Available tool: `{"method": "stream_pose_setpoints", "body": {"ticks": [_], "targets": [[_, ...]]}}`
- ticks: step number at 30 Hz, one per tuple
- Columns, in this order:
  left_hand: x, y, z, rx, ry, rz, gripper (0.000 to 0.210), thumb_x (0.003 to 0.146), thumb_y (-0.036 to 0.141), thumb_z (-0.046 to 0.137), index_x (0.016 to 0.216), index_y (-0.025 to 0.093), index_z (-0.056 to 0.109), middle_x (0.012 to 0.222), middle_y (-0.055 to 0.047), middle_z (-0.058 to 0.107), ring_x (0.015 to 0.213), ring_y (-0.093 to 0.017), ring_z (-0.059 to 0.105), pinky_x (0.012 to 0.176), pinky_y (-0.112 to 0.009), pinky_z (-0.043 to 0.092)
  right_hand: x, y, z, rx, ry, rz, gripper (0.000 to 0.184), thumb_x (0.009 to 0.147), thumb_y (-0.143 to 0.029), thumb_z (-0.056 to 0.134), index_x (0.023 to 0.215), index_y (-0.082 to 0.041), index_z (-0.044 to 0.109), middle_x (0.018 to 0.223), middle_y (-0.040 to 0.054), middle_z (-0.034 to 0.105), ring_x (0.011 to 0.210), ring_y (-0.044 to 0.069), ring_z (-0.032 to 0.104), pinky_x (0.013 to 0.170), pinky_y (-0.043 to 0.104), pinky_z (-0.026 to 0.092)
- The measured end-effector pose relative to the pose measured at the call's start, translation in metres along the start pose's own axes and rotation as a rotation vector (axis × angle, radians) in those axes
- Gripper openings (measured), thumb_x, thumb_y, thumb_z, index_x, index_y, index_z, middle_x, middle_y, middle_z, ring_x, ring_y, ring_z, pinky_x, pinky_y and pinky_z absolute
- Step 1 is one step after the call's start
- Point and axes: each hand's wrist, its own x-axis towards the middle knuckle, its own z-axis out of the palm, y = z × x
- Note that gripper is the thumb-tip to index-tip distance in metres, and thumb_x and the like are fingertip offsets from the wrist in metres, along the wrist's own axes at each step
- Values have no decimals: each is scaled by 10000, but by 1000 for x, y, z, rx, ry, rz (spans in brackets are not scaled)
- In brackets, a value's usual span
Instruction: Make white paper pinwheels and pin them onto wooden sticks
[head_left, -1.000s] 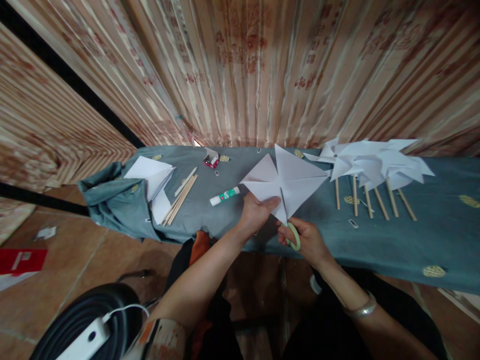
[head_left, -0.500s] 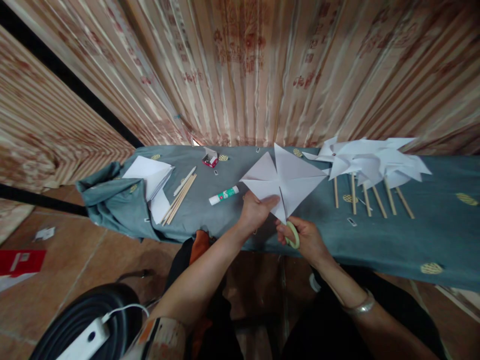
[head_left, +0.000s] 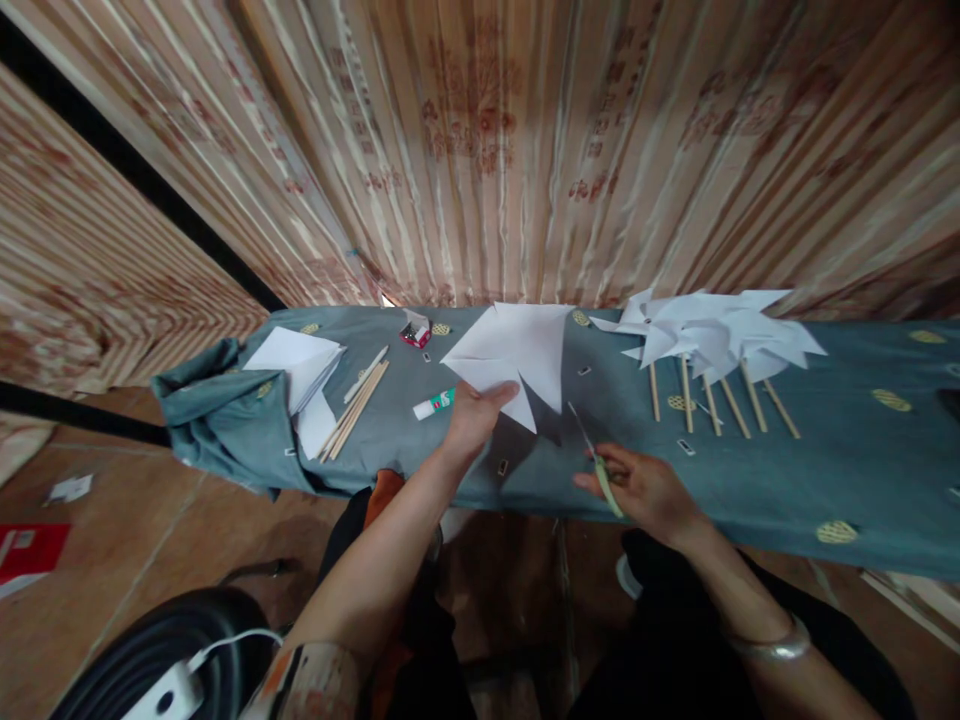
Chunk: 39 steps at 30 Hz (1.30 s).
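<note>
White paper (head_left: 517, 342): pinched in left hand (head_left: 474, 422).
Green-handled scissors (head_left: 601, 472): gripped in right hand (head_left: 654, 490), right of paper, apart, tips angled toward it.

1. a long table under a grey-green cloth (head_left: 750, 505) with yellow motifs, bunched at the left end.
2. beside the bunching, stacked white paper (head_left: 292, 358).
3. next, thin wooden sticks (head_left: 356, 412) and a white pen-like rod (head_left: 366, 375).
4. a small red box (head_left: 415, 330); nearer, a glue stick (head_left: 433, 404).
5. at right, overlapping white pinwheels (head_left: 720, 335).
</note>
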Motion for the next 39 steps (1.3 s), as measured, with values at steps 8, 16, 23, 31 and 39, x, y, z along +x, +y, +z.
{"method": "stream_pose_setpoints", "body": {"ticks": [8,16,23,31,39], "targets": [[-11,-29,-1,40,-125,-90,230,569,171,772,775,174,669,819,-35,725,731,-171,659,790,-331,526,0,17,-30,-829,330,81,551,878,-407,576,1325,-90,525,848,156,760,781,313,731,671,362,519],[-19,-47,0,123,-307,-293,425,521,148,794,915,127,634,853,-53,721,749,-173,664,703,-296,542,12,10,-29,-970,323,92,484,931,-307,500,1320,-19,486,816,194,746,780,314,735,688,364,528],[-15,-31,-37,428,-162,-80,675,701,198,727,1335,164,497,1323,-169,602,1037,-241,661,850,-384,556,16,16,-29,-948,363,25,480,915,-286,492,1296,6,493,770,196,740,733,319,728,673,379,525],[-32,-30,-30,1166,-538,503,366,898,138,499,1238,185,624,1345,-120,600,1276,-269,512,1097,-501,387,21,11,-35,-971,335,131,404,904,-317,553,1200,-43,575,803,204,734,786,333,723,685,384,508],[-33,-44,-15,1381,-631,523,453,924,340,567,1309,103,542,1384,-172,548,1314,-304,442,1107,-476,335,16,1,-35,-1007,343,56,282,937,-284,477,957,-105,695,844,201,723,862,333,689,703,391,497]]}}
